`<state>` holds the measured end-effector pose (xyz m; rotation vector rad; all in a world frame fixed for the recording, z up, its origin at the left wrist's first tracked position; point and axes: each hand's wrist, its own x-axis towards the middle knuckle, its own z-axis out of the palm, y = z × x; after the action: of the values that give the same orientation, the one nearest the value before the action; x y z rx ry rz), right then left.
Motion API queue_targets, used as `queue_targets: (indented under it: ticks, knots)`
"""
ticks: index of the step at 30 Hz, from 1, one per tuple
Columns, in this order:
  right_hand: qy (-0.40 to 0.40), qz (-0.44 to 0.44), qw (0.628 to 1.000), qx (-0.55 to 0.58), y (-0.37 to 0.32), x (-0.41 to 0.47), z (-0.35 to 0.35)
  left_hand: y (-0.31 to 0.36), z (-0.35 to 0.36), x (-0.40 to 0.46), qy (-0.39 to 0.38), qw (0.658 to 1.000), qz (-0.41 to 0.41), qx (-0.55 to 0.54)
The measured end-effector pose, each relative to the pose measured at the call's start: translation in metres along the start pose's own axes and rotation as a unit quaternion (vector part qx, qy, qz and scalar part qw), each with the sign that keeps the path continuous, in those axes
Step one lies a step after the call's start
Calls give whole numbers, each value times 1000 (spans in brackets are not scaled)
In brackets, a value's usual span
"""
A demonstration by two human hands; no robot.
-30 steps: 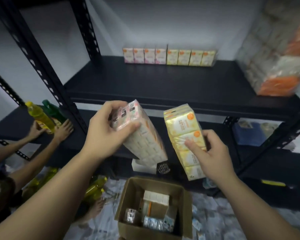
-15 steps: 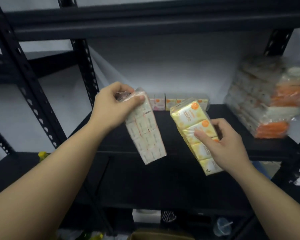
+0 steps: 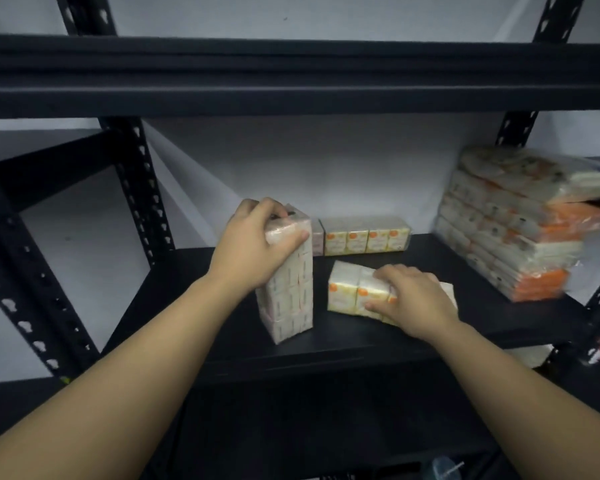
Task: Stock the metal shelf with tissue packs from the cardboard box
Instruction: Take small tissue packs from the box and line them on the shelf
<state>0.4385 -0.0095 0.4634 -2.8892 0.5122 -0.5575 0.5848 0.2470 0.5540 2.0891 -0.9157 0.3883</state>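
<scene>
- Left hand (image 3: pixel 253 244) grips the top of the white-pink tissue pack (image 3: pixel 289 292), standing it on end on the metal shelf (image 3: pixel 361 337), probably to save room.
- Right hand (image 3: pixel 413 299), fingers curled over it, holds the yellow tissue pack (image 3: pixel 350 292) flat.
- Behind, a row of small packs (image 3: pixel 366 239) lines the back wall.
- The cardboard box is out of view.

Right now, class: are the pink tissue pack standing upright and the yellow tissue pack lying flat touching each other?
Apart. The head view shows bare black shelf between the pink pack and the yellow pack.
</scene>
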Motion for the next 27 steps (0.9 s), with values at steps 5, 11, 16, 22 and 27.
queue_targets:
  ticks: [5,11,16,22,27]
  knots:
    - [0,-6,999,-43,3,14,11,-12,19,-14,18,998,36,-50]
    - [-1,-41,996,-79,24,34,14,-22,22,-26,54,993,33,-100]
    - [-17,-50,994,-95,38,62,15,-30,20,-30,60,993,28,-95]
    - [-56,-61,994,-68,63,99,16,-30,22,-30,61,994,11,-95]
    - [-66,-69,995,-38,69,112,26,-27,27,-27,56,994,16,-89]
